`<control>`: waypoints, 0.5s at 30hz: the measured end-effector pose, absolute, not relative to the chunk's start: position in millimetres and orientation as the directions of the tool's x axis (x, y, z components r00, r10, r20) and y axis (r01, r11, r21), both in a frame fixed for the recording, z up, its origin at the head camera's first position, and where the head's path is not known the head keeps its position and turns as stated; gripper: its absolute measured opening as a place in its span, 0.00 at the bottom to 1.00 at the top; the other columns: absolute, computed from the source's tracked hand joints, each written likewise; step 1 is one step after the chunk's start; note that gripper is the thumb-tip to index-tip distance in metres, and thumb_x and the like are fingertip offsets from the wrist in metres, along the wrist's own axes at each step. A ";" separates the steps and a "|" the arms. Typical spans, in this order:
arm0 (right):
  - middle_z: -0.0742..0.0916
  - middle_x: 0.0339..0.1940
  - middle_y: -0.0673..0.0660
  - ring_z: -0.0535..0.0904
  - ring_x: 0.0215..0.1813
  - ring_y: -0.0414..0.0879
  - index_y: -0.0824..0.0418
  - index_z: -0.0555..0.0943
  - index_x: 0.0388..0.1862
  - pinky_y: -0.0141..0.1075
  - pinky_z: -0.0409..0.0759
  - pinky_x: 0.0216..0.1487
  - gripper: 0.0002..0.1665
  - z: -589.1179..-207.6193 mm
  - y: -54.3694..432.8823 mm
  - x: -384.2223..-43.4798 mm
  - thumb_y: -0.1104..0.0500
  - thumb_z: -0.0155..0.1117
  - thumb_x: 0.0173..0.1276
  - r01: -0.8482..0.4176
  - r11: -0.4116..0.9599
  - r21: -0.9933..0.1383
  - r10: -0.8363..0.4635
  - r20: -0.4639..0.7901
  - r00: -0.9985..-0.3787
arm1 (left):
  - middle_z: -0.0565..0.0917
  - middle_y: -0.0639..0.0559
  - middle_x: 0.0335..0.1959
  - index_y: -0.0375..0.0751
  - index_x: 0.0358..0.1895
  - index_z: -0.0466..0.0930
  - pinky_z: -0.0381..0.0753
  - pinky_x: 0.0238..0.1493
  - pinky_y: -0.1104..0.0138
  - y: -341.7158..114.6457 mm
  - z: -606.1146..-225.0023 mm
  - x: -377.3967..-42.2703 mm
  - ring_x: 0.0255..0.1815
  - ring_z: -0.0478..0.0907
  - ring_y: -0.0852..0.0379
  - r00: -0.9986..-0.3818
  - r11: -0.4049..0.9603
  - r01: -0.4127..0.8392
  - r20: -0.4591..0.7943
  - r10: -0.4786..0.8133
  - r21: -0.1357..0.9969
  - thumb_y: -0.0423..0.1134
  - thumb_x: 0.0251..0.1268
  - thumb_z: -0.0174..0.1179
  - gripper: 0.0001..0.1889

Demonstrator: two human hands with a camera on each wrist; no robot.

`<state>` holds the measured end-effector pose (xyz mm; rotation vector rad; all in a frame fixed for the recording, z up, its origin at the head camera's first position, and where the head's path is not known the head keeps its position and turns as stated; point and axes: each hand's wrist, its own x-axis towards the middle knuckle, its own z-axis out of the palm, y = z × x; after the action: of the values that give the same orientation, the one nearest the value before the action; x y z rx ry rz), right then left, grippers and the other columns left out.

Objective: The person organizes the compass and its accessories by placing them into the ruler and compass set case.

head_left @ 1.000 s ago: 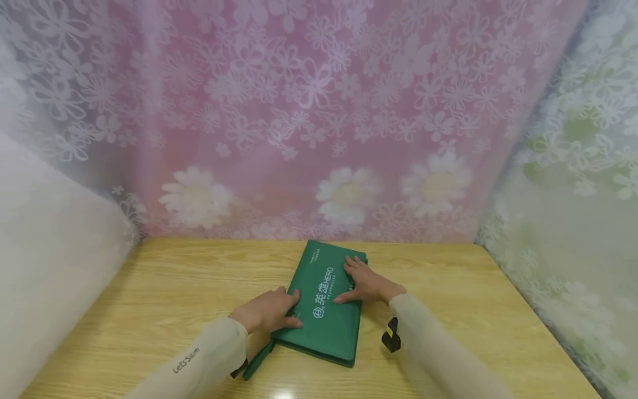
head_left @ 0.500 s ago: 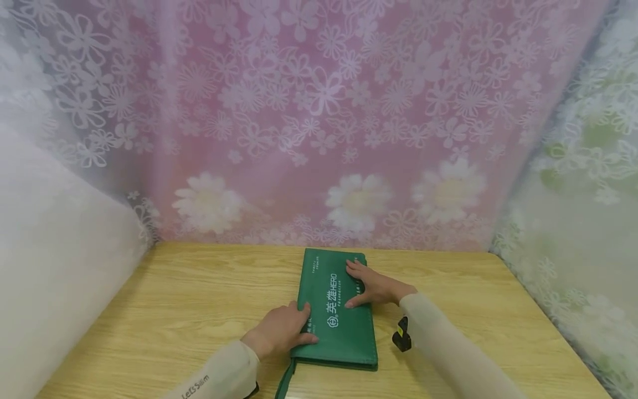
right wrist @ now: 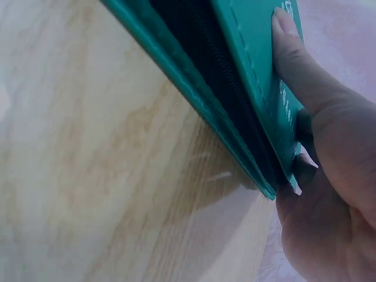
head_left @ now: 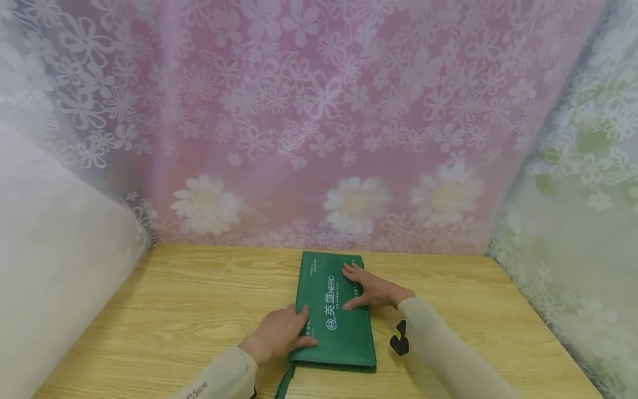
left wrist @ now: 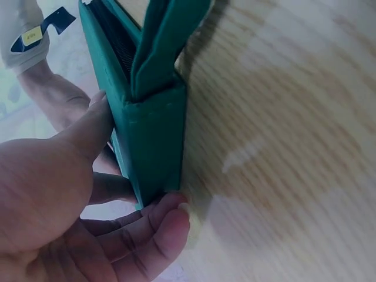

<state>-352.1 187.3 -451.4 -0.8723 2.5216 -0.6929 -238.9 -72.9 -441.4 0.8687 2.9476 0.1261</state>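
Note:
A flat green zip case [head_left: 341, 343] with white lettering, including the word HERO, lies on the wooden table. My left hand [head_left: 279, 332] grips its left edge near the front, thumb on the cover. In the left wrist view, the other fingers [left wrist: 167, 226] curl against the case's side wall. On the right edge, toward the back, my right hand [head_left: 376, 288] holds the case with thumb and fingertips over the cover. The right wrist view shows a dark zipper [right wrist: 229, 64] running along that side. A green wrist strap [head_left: 284, 382] hangs from the front left corner.
Pale wood-grain table [head_left: 199, 299] surrounds the case. Behind it hangs a pink floral curtain [head_left: 274, 111], with a whitish sheet [head_left: 65, 238] on the left and a floral one [head_left: 578, 249] on the right. A black device [head_left: 400, 338] sits at the right wrist.
The case has turned from slanted to nearly square with the table, both hands staying on it. Over the last half second it has barely moved.

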 end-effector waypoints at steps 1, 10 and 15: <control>0.50 0.77 0.61 0.37 0.76 0.59 0.64 0.51 0.76 0.57 0.46 0.70 0.57 -451.4 187.7 -352.3 0.43 0.70 0.59 -0.464 0.684 -0.563 -0.653 -0.188 -0.733 | 0.80 0.35 0.44 0.31 0.62 0.73 0.82 0.34 0.61 -72.3 -441.8 -238.9 0.37 0.81 0.48 -0.838 0.837 0.539 -0.037 0.544 0.095 0.65 0.59 0.56 0.41; 0.50 0.77 0.60 0.36 0.76 0.59 0.63 0.50 0.77 0.58 0.46 0.70 0.58 -453.8 191.3 -355.8 0.43 0.70 0.58 -0.473 0.673 -0.568 -0.666 -0.187 -0.723 | 0.80 0.36 0.42 0.32 0.62 0.73 0.81 0.29 0.62 -68.6 -447.2 -238.6 0.33 0.81 0.49 -0.845 0.844 0.532 -0.020 0.534 0.067 0.66 0.59 0.54 0.41; 0.50 0.78 0.60 0.37 0.76 0.59 0.63 0.50 0.77 0.58 0.46 0.70 0.58 -457.4 192.7 -358.1 0.42 0.70 0.58 -0.477 0.674 -0.565 -0.666 -0.186 -0.722 | 0.80 0.37 0.41 0.32 0.61 0.74 0.81 0.28 0.63 -66.0 -448.3 -236.7 0.32 0.82 0.49 -0.851 0.849 0.524 -0.016 0.526 0.066 0.66 0.60 0.54 0.41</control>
<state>-358.1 192.7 -457.4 -0.8968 2.5110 -0.6937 -236.7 -66.0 -448.3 0.8484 2.9890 0.0925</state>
